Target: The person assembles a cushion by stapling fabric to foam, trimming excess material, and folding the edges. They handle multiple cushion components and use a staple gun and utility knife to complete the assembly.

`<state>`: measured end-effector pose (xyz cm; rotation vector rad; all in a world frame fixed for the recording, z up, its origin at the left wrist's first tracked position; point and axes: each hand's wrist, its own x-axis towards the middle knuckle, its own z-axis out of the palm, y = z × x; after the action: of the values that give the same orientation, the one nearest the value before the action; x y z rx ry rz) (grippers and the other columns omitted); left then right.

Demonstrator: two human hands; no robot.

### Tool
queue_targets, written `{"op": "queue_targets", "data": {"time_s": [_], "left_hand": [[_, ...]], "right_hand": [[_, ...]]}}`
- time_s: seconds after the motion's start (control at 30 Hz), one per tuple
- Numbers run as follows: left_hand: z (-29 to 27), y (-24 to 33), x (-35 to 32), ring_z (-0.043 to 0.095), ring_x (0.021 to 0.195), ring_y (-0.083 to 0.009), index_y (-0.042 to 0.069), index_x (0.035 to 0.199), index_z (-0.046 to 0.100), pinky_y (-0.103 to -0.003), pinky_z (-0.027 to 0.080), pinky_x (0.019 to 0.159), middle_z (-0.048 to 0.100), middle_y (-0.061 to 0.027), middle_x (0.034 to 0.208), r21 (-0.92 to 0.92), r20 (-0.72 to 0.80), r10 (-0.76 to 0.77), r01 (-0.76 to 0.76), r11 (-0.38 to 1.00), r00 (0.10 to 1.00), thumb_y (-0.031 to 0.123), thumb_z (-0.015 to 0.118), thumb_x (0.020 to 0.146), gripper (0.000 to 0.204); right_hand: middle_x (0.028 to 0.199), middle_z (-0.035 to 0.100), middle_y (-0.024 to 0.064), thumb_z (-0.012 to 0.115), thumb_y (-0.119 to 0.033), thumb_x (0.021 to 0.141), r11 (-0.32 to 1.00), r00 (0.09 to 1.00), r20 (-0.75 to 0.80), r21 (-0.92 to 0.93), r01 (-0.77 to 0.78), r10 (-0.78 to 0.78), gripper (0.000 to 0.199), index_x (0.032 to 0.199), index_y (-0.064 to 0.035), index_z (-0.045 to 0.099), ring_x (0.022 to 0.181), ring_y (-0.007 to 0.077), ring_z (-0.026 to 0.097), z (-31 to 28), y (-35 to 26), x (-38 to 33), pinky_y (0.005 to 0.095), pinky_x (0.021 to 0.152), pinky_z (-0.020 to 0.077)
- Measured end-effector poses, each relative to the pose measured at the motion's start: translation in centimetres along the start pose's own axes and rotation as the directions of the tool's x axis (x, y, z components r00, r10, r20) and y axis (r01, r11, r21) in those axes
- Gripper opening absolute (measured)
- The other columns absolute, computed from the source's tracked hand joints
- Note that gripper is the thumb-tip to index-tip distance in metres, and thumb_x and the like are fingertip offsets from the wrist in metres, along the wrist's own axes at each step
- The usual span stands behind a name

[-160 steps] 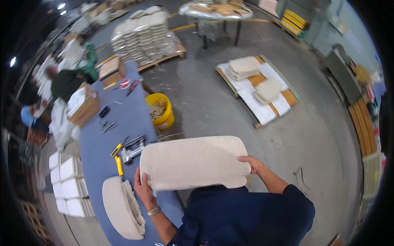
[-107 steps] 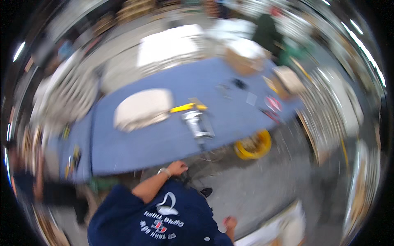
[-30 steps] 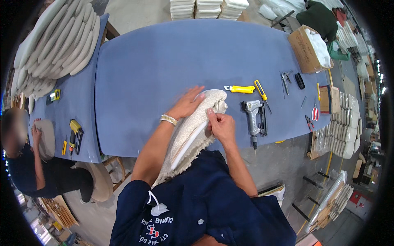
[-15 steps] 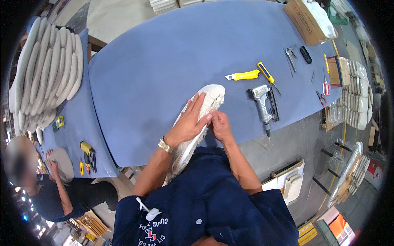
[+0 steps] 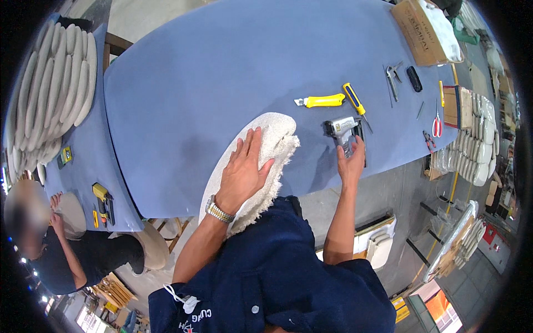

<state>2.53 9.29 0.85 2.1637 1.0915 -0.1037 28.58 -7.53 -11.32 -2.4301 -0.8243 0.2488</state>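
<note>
My left hand, with a watch at the wrist, lies flat on a pale fabric-covered pad. Its fingers are stretched out and the thumb is spread. The pad has a rounded far end and a frayed, fluffy right edge, and its near end rests against my body. To the right, my right hand is at the handle of a grey staple gun lying on the blue table. Thumb and fingers are apart, one on each side of the handle, which is partly hidden by the hand.
Beyond the staple gun lie a yellow utility knife and a screwdriver. Farther right are red-handled scissors, pliers and a cardboard box. A co-worker sits at the left table, near stacked pads.
My right hand has left the pad's edge and moved right to the staple gun. My left hand stays on the pad, its fingers more spread. The whole view has shifted slightly.
</note>
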Motion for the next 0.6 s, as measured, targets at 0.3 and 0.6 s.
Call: {"op": "queue_targets", "data": {"time_s": [0.3, 0.6], "left_hand": [[1.4, 0.6, 0.1, 0.042, 0.141, -0.0511, 0.004, 0.159, 0.028, -0.056, 0.042, 0.113, 0.037, -0.0258, 0.16, 0.035, -0.044, -0.015, 0.016, 0.999, 0.999, 0.039, 0.061, 0.1, 0.076], [2.2, 1.1, -0.6, 0.041, 0.143, -0.0494, 0.003, 0.159, 0.026, -0.049, 0.041, 0.115, 0.037, -0.0275, 0.159, 0.073, -0.082, -0.015, 0.021, 0.997, 0.997, 0.034, 0.066, 0.097, 0.08]], "right_hand": [[0.119, 0.068, 0.0233, 0.083, -0.013, 0.077, 0.967, 0.943, 0.238, 0.046, -0.251, 0.233, 0.069, 0.138, 0.001, 0.055, 0.11, 0.039, 0.066, -1.8, -1.7, 3.0, 0.046, 0.097, 0.0514], [0.125, 0.069, 0.0163, 0.082, -0.008, 0.075, 0.693, 0.852, 0.238, 0.697, 0.184, -0.466, 0.059, 0.131, -0.0005, 0.064, 0.106, 0.0273, 0.069, -6.9, -10.5, -4.7, 0.0347, 0.093, 0.0522]]}}
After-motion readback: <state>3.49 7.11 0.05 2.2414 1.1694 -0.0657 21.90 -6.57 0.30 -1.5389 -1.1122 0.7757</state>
